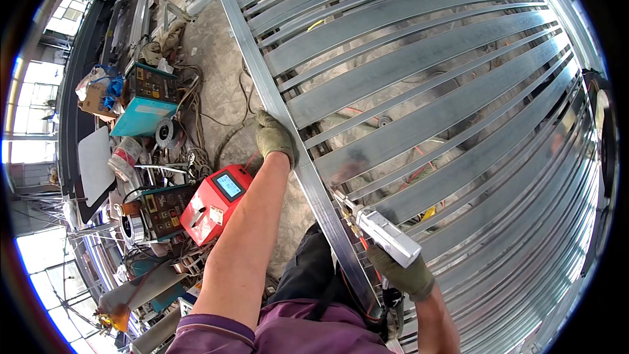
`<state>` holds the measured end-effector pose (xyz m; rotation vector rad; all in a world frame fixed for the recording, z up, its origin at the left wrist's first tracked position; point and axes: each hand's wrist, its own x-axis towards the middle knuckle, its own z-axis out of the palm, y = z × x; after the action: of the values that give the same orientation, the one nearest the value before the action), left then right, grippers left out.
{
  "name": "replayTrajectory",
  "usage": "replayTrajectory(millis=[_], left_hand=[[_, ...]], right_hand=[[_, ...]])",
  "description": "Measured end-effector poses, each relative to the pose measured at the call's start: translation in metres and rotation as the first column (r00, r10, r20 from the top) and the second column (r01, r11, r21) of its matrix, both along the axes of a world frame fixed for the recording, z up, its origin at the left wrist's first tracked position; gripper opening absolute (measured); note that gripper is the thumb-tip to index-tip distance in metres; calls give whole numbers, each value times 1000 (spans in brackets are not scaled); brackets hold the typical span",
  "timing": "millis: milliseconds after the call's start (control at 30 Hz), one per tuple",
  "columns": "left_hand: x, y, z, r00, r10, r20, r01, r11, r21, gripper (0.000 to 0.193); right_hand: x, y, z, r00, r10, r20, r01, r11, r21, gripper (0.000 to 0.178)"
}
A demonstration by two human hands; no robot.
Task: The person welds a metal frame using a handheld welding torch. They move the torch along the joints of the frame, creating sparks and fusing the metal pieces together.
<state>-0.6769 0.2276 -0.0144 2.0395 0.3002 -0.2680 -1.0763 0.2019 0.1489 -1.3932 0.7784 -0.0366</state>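
A large frame of silvery metal slats spreads before me, bordered on my side by a long flat metal rail (319,191). My left hand (275,136), in an olive work glove, grips this rail from its left edge, with the fingertips partly hidden. Lower down, my right hand (405,274), gloved alike, is closed around the handle of a welding gun (388,235) with a boxy silver body and a brass-coloured neck. The gun's tip is at the rail's inner edge, near a slat's end; whether it touches cannot be made out.
Left of my forearm stands a red machine (216,204) with a lit screen. Beyond it are a teal-sided welding machine (147,98), wire spools (168,133) and tangled cables (190,85) on the concrete floor. Cables also run beneath the slats.
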Motion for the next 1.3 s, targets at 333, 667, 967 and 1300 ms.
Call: replayTrajectory(millis=[333, 667, 967, 1300], left_hand=[[-11, -4, 17, 1000, -7, -16, 9, 991, 135, 88], [-10, -2, 10, 1000, -9, 4, 8, 993, 115, 86], [-14, -5, 20, 998, -43, -45, 47, 995, 93, 75], [-13, -6, 18, 999, -5, -36, 8, 995, 100, 76]], right_hand=[[13, -4, -10, 998, -58, 34, 56, 997, 47, 39], [18, -1, -21, 989, -87, 120, 77, 993, 90, 38], [21, 0, -18, 997, -72, 23, 70, 994, 88, 35], [16, 3, -25, 998, -52, 41, 50, 997, 50, 33]])
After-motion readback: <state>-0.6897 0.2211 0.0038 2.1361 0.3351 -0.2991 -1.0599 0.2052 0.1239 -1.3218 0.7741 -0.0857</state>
